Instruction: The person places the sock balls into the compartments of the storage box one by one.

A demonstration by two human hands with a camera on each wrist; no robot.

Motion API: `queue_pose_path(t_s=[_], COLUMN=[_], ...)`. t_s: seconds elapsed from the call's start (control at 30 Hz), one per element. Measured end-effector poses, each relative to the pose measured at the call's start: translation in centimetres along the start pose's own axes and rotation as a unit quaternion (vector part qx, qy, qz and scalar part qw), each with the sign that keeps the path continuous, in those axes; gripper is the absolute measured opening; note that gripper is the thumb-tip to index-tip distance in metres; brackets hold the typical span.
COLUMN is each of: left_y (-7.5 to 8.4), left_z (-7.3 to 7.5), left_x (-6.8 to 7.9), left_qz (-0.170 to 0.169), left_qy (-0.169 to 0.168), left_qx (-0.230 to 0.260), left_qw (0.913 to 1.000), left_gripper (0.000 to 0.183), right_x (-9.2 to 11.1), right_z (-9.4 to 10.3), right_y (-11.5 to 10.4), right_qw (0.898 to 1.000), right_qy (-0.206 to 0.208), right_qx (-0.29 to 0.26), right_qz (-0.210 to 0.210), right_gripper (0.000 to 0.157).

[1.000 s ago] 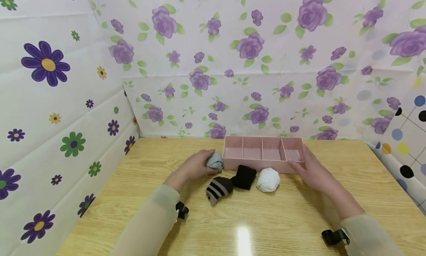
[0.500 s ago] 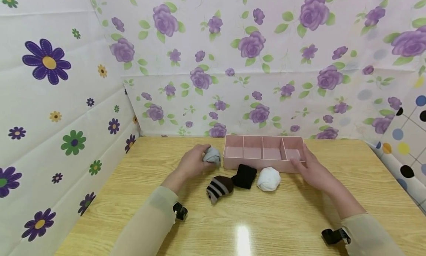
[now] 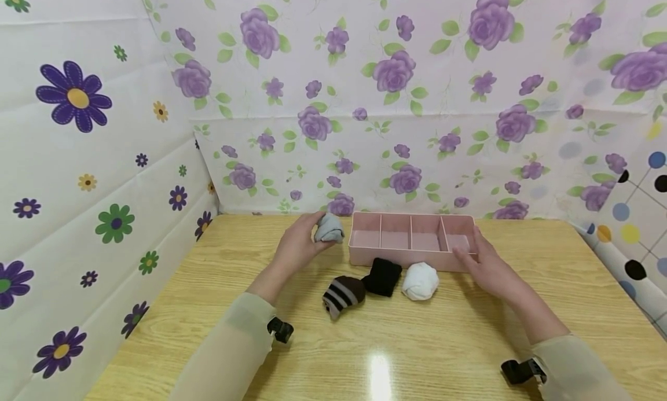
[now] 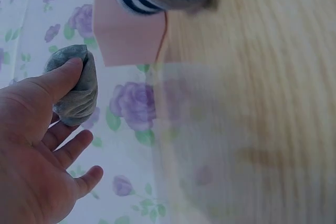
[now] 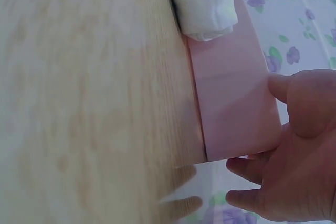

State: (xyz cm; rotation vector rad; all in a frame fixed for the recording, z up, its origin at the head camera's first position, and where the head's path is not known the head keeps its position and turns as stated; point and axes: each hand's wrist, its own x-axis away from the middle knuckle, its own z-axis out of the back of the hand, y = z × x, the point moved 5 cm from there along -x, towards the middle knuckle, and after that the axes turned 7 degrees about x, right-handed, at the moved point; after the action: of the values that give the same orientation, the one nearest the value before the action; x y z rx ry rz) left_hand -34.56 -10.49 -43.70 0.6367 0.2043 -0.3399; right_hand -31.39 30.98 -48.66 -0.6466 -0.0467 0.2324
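Note:
My left hand (image 3: 299, 242) pinches a rolled grey sock (image 3: 329, 228) between thumb and fingers, just left of the pink divided box (image 3: 401, 257). In the left wrist view the grey sock (image 4: 79, 90) is up off the table, with the thumb pressed across it. At the box's right end my right hand (image 3: 490, 266) grips the corner, thumb over the front rim and fingers along the end wall. Along the box's front lie a brown striped sock (image 3: 344, 295), a black folded sock (image 3: 383, 276) and a white rolled sock (image 3: 420, 282).
The box has several open compartments in a row. It stands toward the back of the wooden table (image 3: 417, 354), near a flowered cloth backdrop (image 3: 292, 175). Another patterned cloth (image 3: 78, 227) hangs along the left side.
My left hand has raised the grey sock up and slightly left, away from the table beside the box. The right hand stays on the box's end, and the other socks have not moved.

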Motion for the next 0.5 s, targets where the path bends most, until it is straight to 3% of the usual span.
queue_pose_path(t_s=[0.5], left_y=[4.4], left_z=[-1.3], left_x=[-1.9], left_qz=[-0.052], left_qy=[0.015], left_qx=[0.034], left_qw=[0.998], left_gripper=[0.077], right_x=[-0.1], right_z=[-0.1], right_y=[0.3], right_qw=[1.0], right_qy=[0.002], right_qx=[0.006], right_qz=[0.004], right_gripper=[0.097])
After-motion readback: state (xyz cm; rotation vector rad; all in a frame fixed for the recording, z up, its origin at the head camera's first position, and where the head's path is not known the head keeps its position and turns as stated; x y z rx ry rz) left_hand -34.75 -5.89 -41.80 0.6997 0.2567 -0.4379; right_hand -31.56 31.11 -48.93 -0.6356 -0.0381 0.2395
